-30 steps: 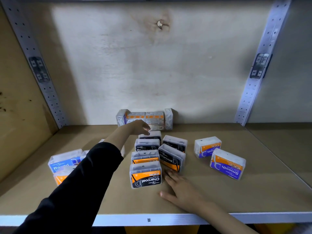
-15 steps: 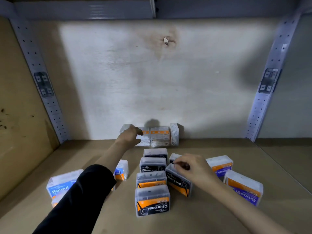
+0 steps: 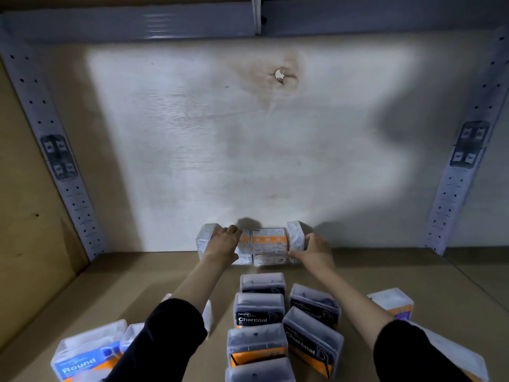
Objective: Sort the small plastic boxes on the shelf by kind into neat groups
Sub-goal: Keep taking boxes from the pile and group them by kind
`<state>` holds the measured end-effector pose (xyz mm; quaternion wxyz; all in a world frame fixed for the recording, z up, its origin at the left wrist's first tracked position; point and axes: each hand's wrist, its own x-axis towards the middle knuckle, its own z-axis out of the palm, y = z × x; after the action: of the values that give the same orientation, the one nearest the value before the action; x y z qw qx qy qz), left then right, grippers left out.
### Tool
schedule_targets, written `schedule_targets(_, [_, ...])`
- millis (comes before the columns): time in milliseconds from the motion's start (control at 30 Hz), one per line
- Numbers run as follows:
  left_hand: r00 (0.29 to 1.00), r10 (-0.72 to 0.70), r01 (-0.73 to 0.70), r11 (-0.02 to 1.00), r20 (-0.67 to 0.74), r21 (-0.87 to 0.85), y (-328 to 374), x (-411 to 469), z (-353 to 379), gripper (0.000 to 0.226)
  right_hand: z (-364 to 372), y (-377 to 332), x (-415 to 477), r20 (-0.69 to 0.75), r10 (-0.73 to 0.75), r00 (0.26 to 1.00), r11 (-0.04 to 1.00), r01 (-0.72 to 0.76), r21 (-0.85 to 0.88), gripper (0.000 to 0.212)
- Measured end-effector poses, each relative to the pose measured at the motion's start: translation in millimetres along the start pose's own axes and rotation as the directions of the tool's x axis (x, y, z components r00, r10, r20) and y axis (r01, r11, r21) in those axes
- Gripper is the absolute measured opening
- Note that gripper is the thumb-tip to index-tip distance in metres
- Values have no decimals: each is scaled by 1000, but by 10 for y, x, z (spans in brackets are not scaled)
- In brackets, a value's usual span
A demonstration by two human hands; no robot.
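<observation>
Charcoal boxes [image 3: 259, 310] grouped mid-shelf; blue box [image 3: 82, 351] and purple-label box [image 3: 392, 303] lie apart, unsorted. Left hand [image 3: 223, 244] and right hand [image 3: 314, 248] bracket the back-wall row [image 3: 268, 245], fingers curled on its ends. Roughly halfway, I'd judge.

Both arms wear black long sleeves pushed up, forearms bare. The left sleeve [image 3: 165, 343] enters at 7 o'clock, the right sleeve [image 3: 407, 354] at 5 o'clock. The left hand [image 3: 223, 244] and right hand [image 3: 316, 250] are bare, without gloves.
</observation>
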<state>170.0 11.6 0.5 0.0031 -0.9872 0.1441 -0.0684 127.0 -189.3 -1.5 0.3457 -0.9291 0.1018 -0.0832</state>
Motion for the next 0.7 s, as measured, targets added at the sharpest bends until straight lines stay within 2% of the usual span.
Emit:
schedule_targets(133, [998, 3, -2, 1000, 70, -12, -70, 96, 84, 61, 138, 17, 162, 4, 92, 996, 994, -92, 50, 58])
schedule_targets(300, [999, 7, -7, 1000, 39, -17, -106, 160, 160, 52, 237, 74, 254, 1, 126, 992, 987, -125, 102, 63])
schedule_targets(567, [997, 60, -63, 995, 47, 78, -145, 199, 126, 45, 201, 106, 318, -10, 120, 993, 991, -119, 65, 56])
schedule_targets(700, [993, 90, -101, 983, 81, 150, -132, 184, 67, 40, 97, 196, 351, -6, 150, 989, 977, -148, 151, 47])
